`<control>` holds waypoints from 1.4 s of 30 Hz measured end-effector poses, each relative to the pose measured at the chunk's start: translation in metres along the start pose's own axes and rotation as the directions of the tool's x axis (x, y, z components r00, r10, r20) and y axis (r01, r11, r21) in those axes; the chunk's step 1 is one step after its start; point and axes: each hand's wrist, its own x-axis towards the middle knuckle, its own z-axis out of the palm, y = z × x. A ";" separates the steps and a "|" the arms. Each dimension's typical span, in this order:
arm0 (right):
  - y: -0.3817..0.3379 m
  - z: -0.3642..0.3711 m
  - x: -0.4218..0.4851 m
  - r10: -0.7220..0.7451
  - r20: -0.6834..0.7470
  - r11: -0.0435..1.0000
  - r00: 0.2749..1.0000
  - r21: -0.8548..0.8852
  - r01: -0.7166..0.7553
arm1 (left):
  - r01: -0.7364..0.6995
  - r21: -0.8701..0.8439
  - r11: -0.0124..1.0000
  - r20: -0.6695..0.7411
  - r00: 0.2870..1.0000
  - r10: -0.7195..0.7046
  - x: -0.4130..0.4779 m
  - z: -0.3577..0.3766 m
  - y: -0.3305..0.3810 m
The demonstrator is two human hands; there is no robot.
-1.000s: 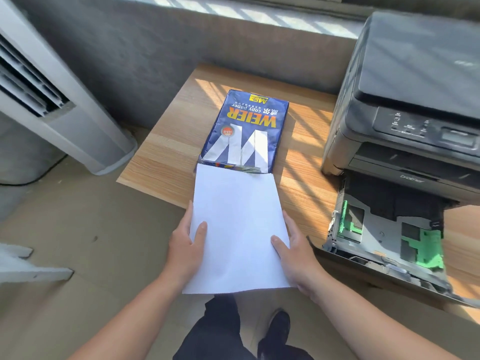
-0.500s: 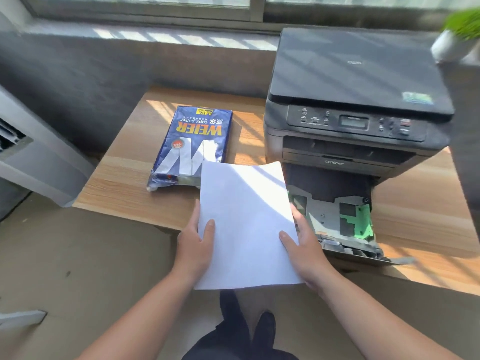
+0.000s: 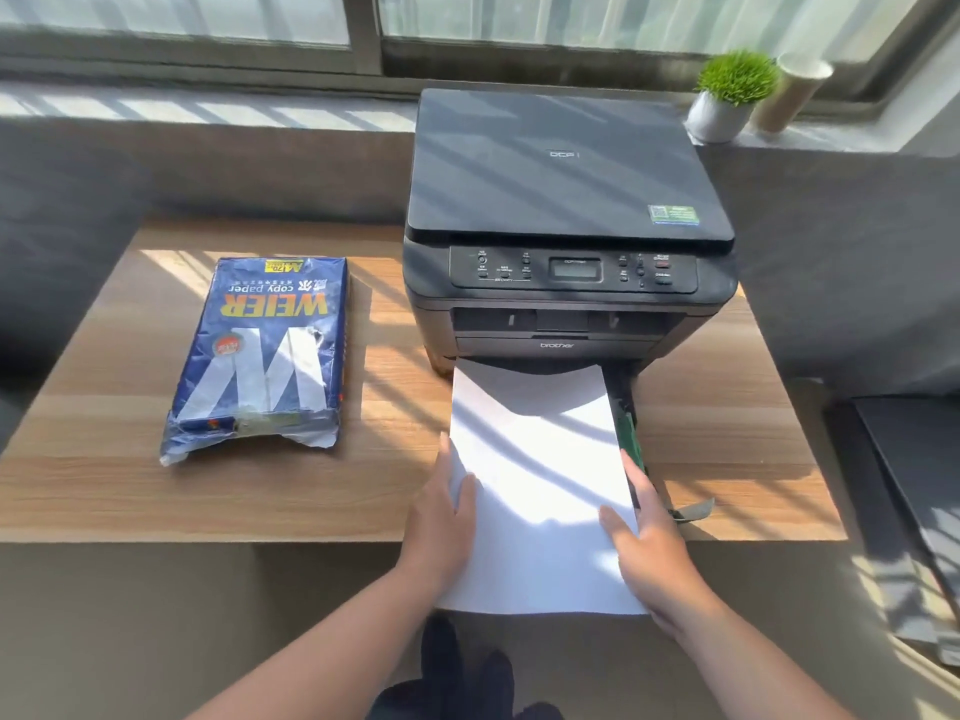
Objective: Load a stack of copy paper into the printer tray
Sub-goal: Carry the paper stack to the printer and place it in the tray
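Observation:
A white stack of copy paper point(image 3: 535, 459) hangs over the pulled-out printer tray point(image 3: 631, 433), hiding most of it; only the tray's right wall with a green guide shows. The stack's far edge reaches the front of the dark printer point(image 3: 566, 226). My left hand point(image 3: 441, 522) grips the stack's left edge, thumb on top. On the right edge sits my right hand point(image 3: 644, 532), also gripping. The torn blue paper pack point(image 3: 265, 356) lies on the wooden table point(image 3: 104, 485) to the left.
A small potted plant point(image 3: 727, 96) and a paper cup point(image 3: 789, 90) stand on the windowsill behind the printer. A dark flat object point(image 3: 914, 491) lies at the right edge. The table's front edge runs just under my hands.
Both hands carried the paper stack to the right, away from the blue pack, and it now sits over the open tray in front of the printer. The view swung right too.

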 end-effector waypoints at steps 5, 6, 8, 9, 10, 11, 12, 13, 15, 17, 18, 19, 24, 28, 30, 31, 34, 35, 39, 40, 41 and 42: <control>0.002 -0.013 0.008 0.022 -0.033 1.000 0.999 -0.010 -0.022 | 0.029 0.119 0.992 0.034 0.999 -0.033 0.014 0.014 0.009; 0.002 -0.015 0.011 0.029 -0.032 0.999 0.999 -0.013 -0.029 | 0.038 0.124 0.992 0.038 0.998 -0.043 0.018 0.014 0.009; 0.004 -0.018 0.018 0.056 -0.016 0.998 0.998 -0.010 -0.056 | 0.055 0.131 0.990 0.053 0.997 -0.062 0.024 0.015 0.009; 0.005 -0.020 0.021 0.068 -0.007 0.998 0.998 -0.010 -0.068 | 0.064 0.132 0.989 0.059 0.996 -0.072 0.027 0.017 0.009; 0.007 -0.021 0.025 0.076 -0.005 0.997 0.997 -0.015 -0.076 | 0.071 0.128 0.989 0.057 0.995 -0.079 0.028 0.019 0.010; 0.007 -0.022 0.028 0.077 -0.001 0.997 0.997 -0.023 -0.077 | 0.082 0.132 0.988 0.047 0.995 -0.089 0.029 0.021 0.010; 0.008 -0.024 0.031 0.074 0.005 0.997 0.997 -0.032 -0.074 | 0.096 0.138 0.986 0.037 0.994 -0.102 0.031 0.024 0.010; 0.008 -0.025 0.034 0.065 0.015 0.997 0.998 -0.039 -0.065 | 0.103 0.140 0.985 0.027 0.994 -0.108 0.032 0.026 0.010; 0.006 -0.028 0.040 0.051 0.032 0.997 0.998 -0.052 -0.049 | 0.114 0.113 0.987 0.022 0.993 -0.117 0.034 0.030 0.012; 0.005 -0.031 0.047 0.042 0.037 0.997 0.998 -0.069 -0.040 | 0.127 0.085 0.988 0.026 0.991 -0.129 0.036 0.034 0.012; 0.005 -0.032 0.050 0.039 0.036 0.997 0.999 -0.073 -0.037 | 0.121 0.077 0.990 0.027 0.992 -0.123 0.037 0.036 0.013; 0.006 -0.033 0.052 0.040 0.036 0.997 0.999 -0.074 -0.037 | 0.118 0.073 0.990 0.026 0.992 -0.120 0.038 0.037 0.014; 0.014 -0.038 0.064 0.054 0.024 0.994 0.998 -0.093 -0.052 | 0.129 0.030 0.991 0.025 0.991 -0.130 0.048 0.045 0.007; 0.018 -0.040 0.074 0.071 0.031 0.992 0.997 -0.103 -0.067 | 0.146 0.038 0.989 -0.008 0.989 -0.146 0.057 0.053 -0.004; 0.021 -0.041 0.078 0.053 0.035 0.994 0.998 -0.100 -0.049 | 0.149 0.048 0.988 -0.009 0.989 -0.149 0.058 0.055 0.000; 0.021 -0.042 0.080 0.040 0.034 0.994 0.999 -0.098 -0.037 | 0.145 0.054 0.988 -0.014 0.989 -0.145 0.059 0.055 0.003; 0.023 -0.043 0.087 -0.004 0.036 0.997 0.999 -0.079 0.007 | 0.133 0.040 0.990 -0.038 0.991 -0.131 0.063 0.059 0.006; 0.025 -0.043 0.090 -0.018 0.039 0.997 0.999 -0.071 0.021 | 0.127 0.042 0.991 -0.054 0.991 -0.124 0.065 0.060 0.006; 0.027 -0.041 0.106 -0.005 0.032 1.000 0.999 -0.028 0.006 | 0.108 0.092 0.990 -0.084 0.991 -0.100 0.072 0.064 0.007; 0.026 -0.040 0.109 0.024 0.027 1.000 0.999 -0.021 -0.023 | 0.110 0.108 0.988 -0.088 0.991 -0.100 0.073 0.064 0.007; 0.024 -0.039 0.112 0.045 0.019 0.999 0.999 -0.013 -0.045 | 0.103 0.121 0.987 -0.096 0.991 -0.092 0.073 0.065 0.006; 0.023 -0.038 0.114 0.058 0.005 0.998 0.998 -0.019 -0.058 | 0.103 0.133 0.986 -0.105 0.990 -0.089 0.073 0.066 0.005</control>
